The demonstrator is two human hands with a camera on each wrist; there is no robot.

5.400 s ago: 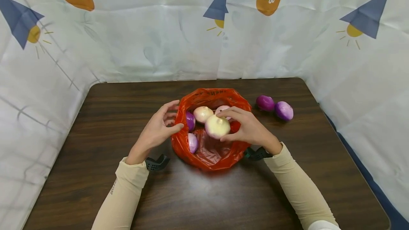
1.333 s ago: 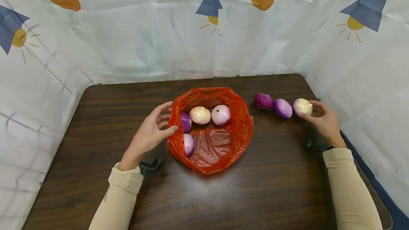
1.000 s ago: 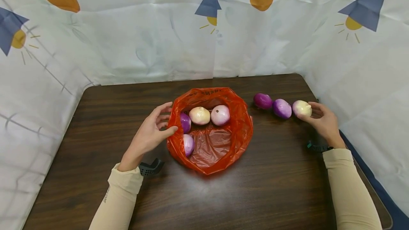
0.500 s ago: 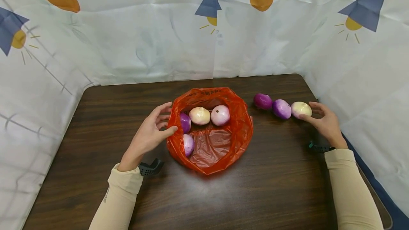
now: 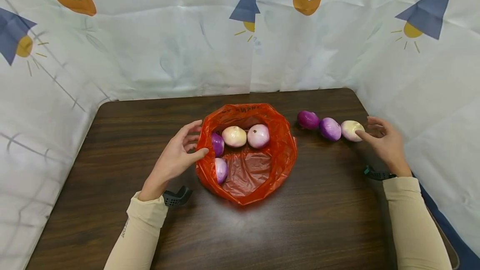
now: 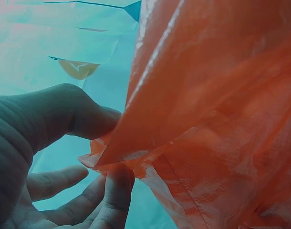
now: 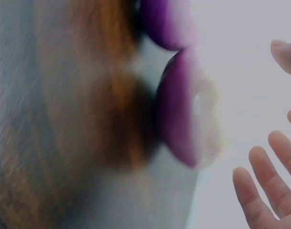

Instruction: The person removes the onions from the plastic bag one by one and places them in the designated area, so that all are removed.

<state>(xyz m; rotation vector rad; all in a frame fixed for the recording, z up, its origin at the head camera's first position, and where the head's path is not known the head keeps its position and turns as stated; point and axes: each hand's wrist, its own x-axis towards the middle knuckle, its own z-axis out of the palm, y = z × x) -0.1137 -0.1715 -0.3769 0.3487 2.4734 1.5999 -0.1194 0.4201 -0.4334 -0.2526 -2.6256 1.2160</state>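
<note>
Dark wood-grain surface (image 5: 300,220). Red plastic bag (image 5: 283,153) stands near its middle, mouth spread wide and facing up, dark lettering on the inside of the far wall.

Left hand (image 5: 176,157) at the bag's left edge: thumb inside the rim, fingers outside, a fold of plastic pinched between them. The left wrist view shows the pinch close up, the other fingers spread below the fold.

Four onions visible in the bag. A cream onion (image 5: 234,136) and a pinkish-white onion (image 5: 258,136) sit side by side toward the far wall; a purple onion (image 5: 217,144) and a lilac onion (image 5: 221,170) lie along the left wall, partly hidden by the rim.

Three more in a row on the surface, right of the bag: deep purple onion (image 5: 308,119) nearest it, violet onion (image 5: 330,129) in the middle, pale onion (image 5: 351,131) at the right end, touching its violet neighbour.

Right hand (image 5: 386,145) just beside the pale onion, thumb and fingers wide apart, holding nothing; the right wrist view shows a gap between fingertips and onion.

Beige sleeves (image 5: 416,220) on both arms. Behind, a white cloth (image 5: 210,61) printed with lamps and bulbs.
</note>
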